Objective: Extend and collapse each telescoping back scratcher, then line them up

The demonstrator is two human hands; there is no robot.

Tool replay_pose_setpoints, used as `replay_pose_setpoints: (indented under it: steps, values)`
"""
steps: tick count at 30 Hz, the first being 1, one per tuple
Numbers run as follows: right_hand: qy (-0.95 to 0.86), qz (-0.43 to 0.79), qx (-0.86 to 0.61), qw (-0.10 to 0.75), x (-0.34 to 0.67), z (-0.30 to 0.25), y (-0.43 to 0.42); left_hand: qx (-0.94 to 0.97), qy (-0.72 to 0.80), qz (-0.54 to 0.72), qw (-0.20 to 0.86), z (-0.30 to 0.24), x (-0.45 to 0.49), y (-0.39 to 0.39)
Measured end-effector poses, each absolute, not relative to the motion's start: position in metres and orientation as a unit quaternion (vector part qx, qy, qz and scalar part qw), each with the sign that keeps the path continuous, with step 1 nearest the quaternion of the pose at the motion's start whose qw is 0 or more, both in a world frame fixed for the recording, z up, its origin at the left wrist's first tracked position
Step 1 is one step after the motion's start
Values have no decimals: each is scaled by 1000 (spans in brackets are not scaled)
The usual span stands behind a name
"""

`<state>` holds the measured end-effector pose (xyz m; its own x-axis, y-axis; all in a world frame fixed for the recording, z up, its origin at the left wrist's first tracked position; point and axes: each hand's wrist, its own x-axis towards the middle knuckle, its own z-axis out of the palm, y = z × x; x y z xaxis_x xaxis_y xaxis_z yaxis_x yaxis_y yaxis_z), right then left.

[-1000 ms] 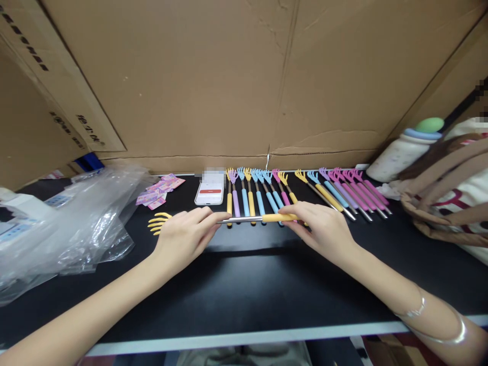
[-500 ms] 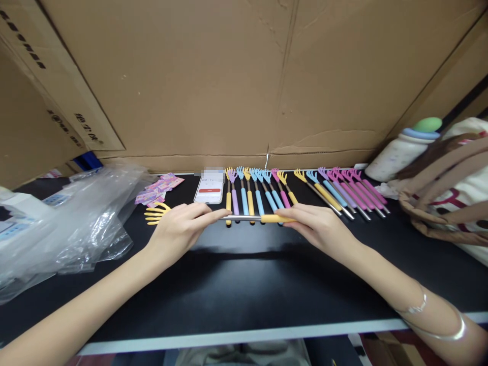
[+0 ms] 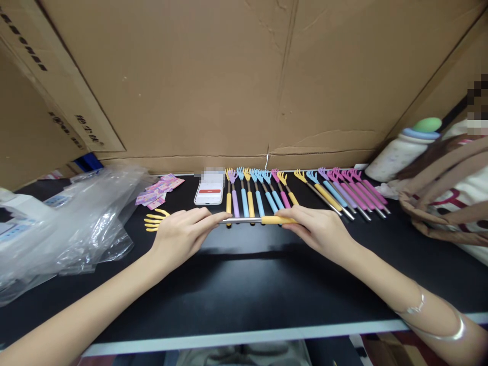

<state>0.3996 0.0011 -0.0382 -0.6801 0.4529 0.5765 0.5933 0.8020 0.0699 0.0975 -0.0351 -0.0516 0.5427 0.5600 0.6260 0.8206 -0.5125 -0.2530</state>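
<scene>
I hold a yellow telescopic back scratcher (image 3: pixel 247 220) sideways just above the black table (image 3: pixel 244 284). My left hand (image 3: pixel 183 234) is closed around its metal shaft, and the yellow claw head (image 3: pixel 154 220) sticks out to the left of that hand. My right hand (image 3: pixel 318 229) pinches the yellow handle end (image 3: pixel 276 219). Just behind lies a row of several scratchers (image 3: pixel 255 193) with yellow, purple, blue and pink handles. A second row of several (image 3: pixel 343 190) lies further right.
A white phone (image 3: pixel 209 193) lies behind my left hand, with pink packets (image 3: pixel 158 190) beside it. Crumpled clear plastic bags (image 3: pixel 72 223) cover the left side. A bottle (image 3: pixel 407 147) and a tan bag (image 3: pixel 450 193) stand at the right. Cardboard walls (image 3: pixel 229 76) close off the back.
The scratcher's claw head has moved slightly left as my left hand slid along the shaft. My right hand stays on the handle.
</scene>
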Motion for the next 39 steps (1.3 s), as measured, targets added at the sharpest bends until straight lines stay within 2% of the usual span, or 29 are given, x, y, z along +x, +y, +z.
replay_pose_setpoints:
  steps: [14,24,39]
  values:
    - [-910,-92,-293,277,399,-36,-1,-836,-395,-260,278,-51,98,-36]
    - [-920,-23,-283,270,399,-42,0,-846,-412,-268,205,-48,103,-39]
    - [-915,-28,-278,290,394,-40,-6,-859,-395,-263,194,-51,106,-41]
